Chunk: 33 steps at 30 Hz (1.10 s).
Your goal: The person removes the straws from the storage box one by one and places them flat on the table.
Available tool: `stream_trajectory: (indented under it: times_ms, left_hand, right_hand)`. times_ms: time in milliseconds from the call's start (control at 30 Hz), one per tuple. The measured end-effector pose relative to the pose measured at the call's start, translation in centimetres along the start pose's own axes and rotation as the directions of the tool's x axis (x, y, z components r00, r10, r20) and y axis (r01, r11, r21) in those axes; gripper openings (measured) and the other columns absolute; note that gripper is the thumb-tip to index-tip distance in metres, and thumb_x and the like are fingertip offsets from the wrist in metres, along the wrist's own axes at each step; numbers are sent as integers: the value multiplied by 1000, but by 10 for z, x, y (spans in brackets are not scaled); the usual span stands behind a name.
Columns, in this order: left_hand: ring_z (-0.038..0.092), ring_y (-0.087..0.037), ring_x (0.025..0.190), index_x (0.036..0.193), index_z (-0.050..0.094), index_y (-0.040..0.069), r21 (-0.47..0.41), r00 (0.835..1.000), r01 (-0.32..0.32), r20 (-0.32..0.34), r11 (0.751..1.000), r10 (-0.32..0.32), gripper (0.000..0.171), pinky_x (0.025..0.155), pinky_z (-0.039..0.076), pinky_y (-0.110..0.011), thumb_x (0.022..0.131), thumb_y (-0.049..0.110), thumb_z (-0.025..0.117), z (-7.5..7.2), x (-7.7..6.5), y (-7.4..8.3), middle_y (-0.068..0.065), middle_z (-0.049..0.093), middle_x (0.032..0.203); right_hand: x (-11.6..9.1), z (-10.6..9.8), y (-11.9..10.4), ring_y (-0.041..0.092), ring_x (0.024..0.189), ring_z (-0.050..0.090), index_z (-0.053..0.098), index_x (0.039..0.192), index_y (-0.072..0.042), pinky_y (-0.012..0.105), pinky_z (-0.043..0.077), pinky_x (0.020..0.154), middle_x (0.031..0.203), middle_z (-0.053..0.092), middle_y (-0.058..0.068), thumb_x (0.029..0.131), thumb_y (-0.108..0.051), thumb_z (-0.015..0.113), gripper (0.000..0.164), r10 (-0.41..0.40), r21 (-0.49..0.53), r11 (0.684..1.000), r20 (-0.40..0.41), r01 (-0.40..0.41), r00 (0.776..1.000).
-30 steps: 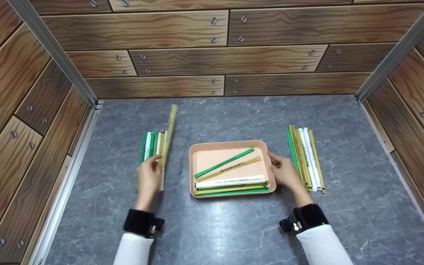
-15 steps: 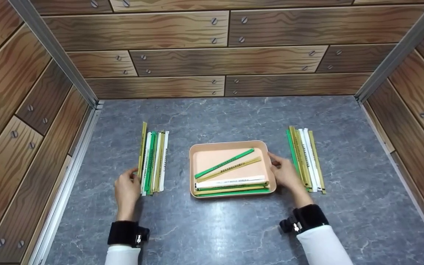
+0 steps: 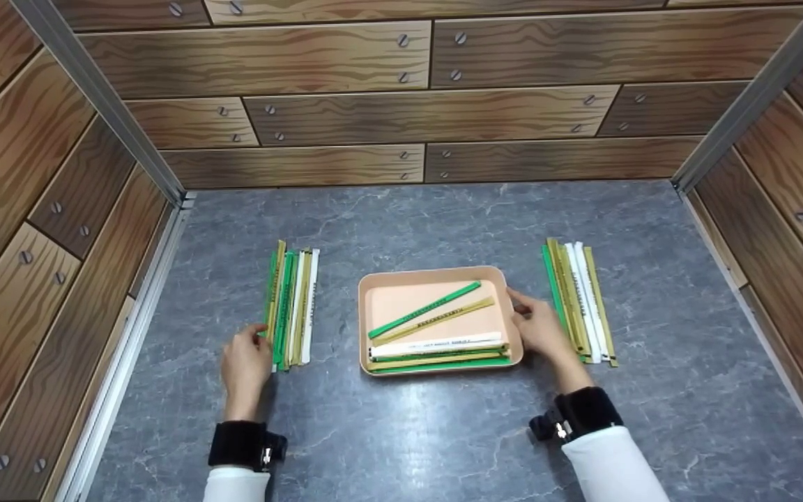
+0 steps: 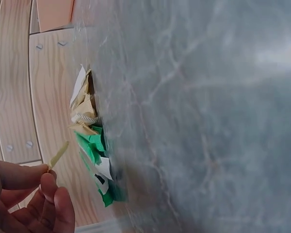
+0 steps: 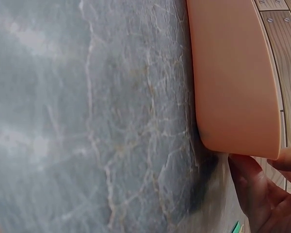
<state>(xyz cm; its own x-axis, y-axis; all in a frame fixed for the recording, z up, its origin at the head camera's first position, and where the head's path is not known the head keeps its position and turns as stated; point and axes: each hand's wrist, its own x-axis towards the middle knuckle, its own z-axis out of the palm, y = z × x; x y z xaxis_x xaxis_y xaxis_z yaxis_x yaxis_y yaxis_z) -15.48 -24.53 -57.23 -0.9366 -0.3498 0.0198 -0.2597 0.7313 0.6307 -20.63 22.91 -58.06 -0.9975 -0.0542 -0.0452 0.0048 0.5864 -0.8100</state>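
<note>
In the head view my left hand [image 3: 247,362] is at the near end of the left row of paper-wrapped straws [image 3: 300,300]. Its thumb and finger pinch a gold wrapped straw [image 3: 277,282], seen nearly end-on as a thin yellow strip [image 4: 58,155] in the left wrist view. That straw lies across the row's left side, beside a green one. My right hand [image 3: 539,328] touches the right end of a peach tray [image 3: 436,270] with fingertips [image 5: 245,165] at its outer wall. Green, gold and white wrapped straws are in the tray, two of them slanted.
Another row of wrapped straws [image 3: 579,300], in green, gold and white, lies right of my right hand. A grey marbled tabletop [image 3: 415,432] carries everything. Wood-patterned walls [image 3: 429,115] enclose the back and both sides.
My left hand carried the gold straw from the row's right side over to its left, then shifted it slightly right and nearer. My right hand and the tray stayed put.
</note>
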Motion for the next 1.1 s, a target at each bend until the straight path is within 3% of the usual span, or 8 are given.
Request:
stream_trajectory:
  times_ms: [167, 400, 500, 633, 733, 900, 1000, 1100]
  left_hand:
    - [60, -28, 64, 120, 68, -1, 55, 998, 24, 50, 998, -26, 32, 54, 43, -42, 93, 4, 53, -1, -2, 0, -18, 70, 93]
    - [65, -40, 90, 123, 65, -2, 113, 993, 59, 96, 992, -70, 36, 72, 50, -54, 91, 10, 56, -1, -2, 6, -23, 67, 106]
    - [63, -43, 95, 124, 65, -2, 86, 997, 37, 70, 996, -43, 37, 74, 49, -56, 90, 10, 56, 3, -2, 15, -26, 64, 112]
    - [62, -43, 95, 118, 68, -3, 28, 996, -92, 20, 995, 92, 35, 77, 49, -55, 86, 6, 60, 13, -4, 33, -26, 64, 107]
    - [63, -42, 92, 113, 69, -6, -1, 970, -245, 5, 970, 245, 31, 78, 51, -53, 82, 1, 64, 23, -8, 51, -25, 64, 102]
    - [63, -38, 88, 107, 70, -8, -32, 892, -450, 30, 892, 451, 26, 77, 53, -47, 80, -4, 69, 48, -15, 83, -22, 64, 99]
    - [64, -34, 87, 110, 69, -7, -49, 862, -495, 99, 868, 497, 27, 77, 54, -43, 83, -3, 69, 61, -19, 101, -20, 64, 100]
    - [65, -33, 89, 116, 66, -6, -32, 841, -506, 202, 862, 501, 32, 78, 55, -41, 85, -1, 68, 71, -22, 115, -20, 65, 104]
  right_hand:
    - [0, 0, 0, 33, 88, 66, 49, 141, 2, 33, 54, 67, 102, 68, 27, 91, 6, 51, 50, -4, 8, 1000, 1, 4, 1000]
    - [-1, 0, 1, 33, 84, 67, 50, 141, 2, 31, 54, 64, 100, 68, 28, 91, 7, 51, 50, 0, 26, 1000, -7, 0, 1000]
    - [-1, -1, 2, 34, 85, 67, 49, 140, 3, 31, 54, 65, 100, 67, 29, 91, 7, 51, 50, -5, 39, 999, -8, 5, 1000]
    - [-1, -1, 2, 34, 86, 67, 49, 141, 3, 32, 54, 65, 102, 67, 29, 91, 7, 50, 50, -2, 36, 999, 0, 2, 1000]
    - [-1, -2, 3, 34, 86, 67, 48, 142, 1, 32, 53, 64, 103, 67, 28, 92, 7, 50, 51, 8, 21, 1000, 5, -8, 1000]
    - [-2, -2, 5, 32, 86, 67, 48, 143, -2, 32, 53, 61, 108, 65, 31, 93, 6, 50, 51, 33, 33, 999, 9, -33, 999]
    - [-2, -1, 5, 30, 81, 68, 45, 146, -4, 33, 54, 54, 112, 63, 33, 95, 4, 49, 52, 64, 74, 995, 35, -66, 997]
    - [-3, -1, 4, 26, 72, 68, 42, 149, -9, 34, 53, 47, 115, 62, 33, 97, 2, 47, 53, 106, 112, 987, 59, -112, 993]
